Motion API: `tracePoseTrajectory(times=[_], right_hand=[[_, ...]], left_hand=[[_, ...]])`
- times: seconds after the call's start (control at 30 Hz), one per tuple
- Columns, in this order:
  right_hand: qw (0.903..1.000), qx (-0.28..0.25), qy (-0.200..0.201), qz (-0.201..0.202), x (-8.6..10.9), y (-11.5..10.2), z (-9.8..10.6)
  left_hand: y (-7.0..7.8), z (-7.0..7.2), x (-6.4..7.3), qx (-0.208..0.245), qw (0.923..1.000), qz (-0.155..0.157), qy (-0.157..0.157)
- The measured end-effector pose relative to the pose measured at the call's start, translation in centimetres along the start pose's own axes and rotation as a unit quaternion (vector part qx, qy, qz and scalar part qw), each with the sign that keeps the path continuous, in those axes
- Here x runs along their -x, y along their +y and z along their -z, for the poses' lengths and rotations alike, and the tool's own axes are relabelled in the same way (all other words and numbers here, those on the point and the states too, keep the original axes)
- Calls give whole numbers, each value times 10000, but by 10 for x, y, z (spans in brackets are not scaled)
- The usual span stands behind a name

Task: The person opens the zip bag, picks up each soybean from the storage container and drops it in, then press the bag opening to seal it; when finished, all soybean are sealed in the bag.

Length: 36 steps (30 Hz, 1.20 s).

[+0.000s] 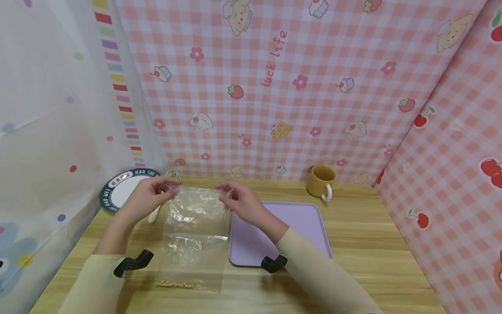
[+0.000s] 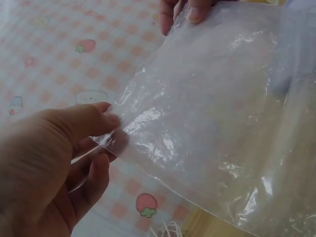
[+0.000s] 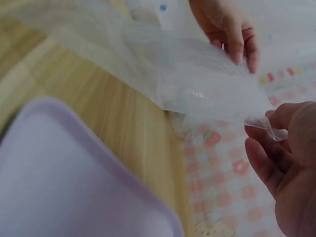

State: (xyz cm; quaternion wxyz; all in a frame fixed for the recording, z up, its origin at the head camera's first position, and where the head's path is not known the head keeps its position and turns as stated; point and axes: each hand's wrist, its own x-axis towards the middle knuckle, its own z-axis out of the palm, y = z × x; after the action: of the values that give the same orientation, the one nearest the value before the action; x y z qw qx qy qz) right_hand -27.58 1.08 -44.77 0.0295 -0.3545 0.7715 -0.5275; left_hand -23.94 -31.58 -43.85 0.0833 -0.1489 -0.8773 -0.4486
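A clear plastic bag hangs between my two hands, its top edge stretched sideways. My left hand pinches the upper left corner between thumb and fingers, as the left wrist view shows close up. At the upper right corner, my right hand pinches the plastic; the right wrist view shows a small fold of the bag between thumb and forefinger. Several small pale yellow beans or beads lie in a row along the bag's bottom edge.
A lilac tray lies on the wooden table under my right forearm. Behind it stands a mustard mug with a white handle. A dark-rimmed plate leans at the left, near a whisk with a pale handle, partly hidden by my left hand.
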Motion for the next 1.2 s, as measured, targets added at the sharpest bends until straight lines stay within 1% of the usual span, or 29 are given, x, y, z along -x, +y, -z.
tracePoseTrajectory(times=[0.17, 0.33, 0.43, 0.6, 0.67, 0.73, 0.77, 0.9, 1.03, 1.2], right_hand=[[9994, 265, -88, -185, -14, 23, -1], [9985, 248, -163, -465, -27, 42, -2], [9978, 151, -164, -626, -35, 54, -2], [9971, 273, -85, -706, -45, 72, 0], [9964, 390, -96, -742, -47, 76, 0], [9959, 440, -121, -776, -49, 79, 0], [9957, 462, -138, -793, -50, 81, 0], [9953, 483, -128, -830, -53, 84, -1], [9948, 499, -82, -886, -56, 90, -3], [9938, 531, -25, -977, -57, 102, -6]], left_hand=[[-13, -4, -19, -413, 9989, 156, -145], [-26, -9, -32, -406, 9983, 347, -218], [-35, -12, -40, -315, 9985, 391, -212], [-47, -19, -51, -171, 9987, 424, -239], [-52, -21, -55, -219, 9983, 483, -249], [-58, -24, -59, -379, 9975, 547, -242], [-61, -25, -61, -475, 9972, 530, -247], [-68, -31, -68, -764, 9955, 488, -289], [-70, -35, -71, -845, 9945, 517, -348], [-72, -41, -72, -869, 9941, 554, -351]])
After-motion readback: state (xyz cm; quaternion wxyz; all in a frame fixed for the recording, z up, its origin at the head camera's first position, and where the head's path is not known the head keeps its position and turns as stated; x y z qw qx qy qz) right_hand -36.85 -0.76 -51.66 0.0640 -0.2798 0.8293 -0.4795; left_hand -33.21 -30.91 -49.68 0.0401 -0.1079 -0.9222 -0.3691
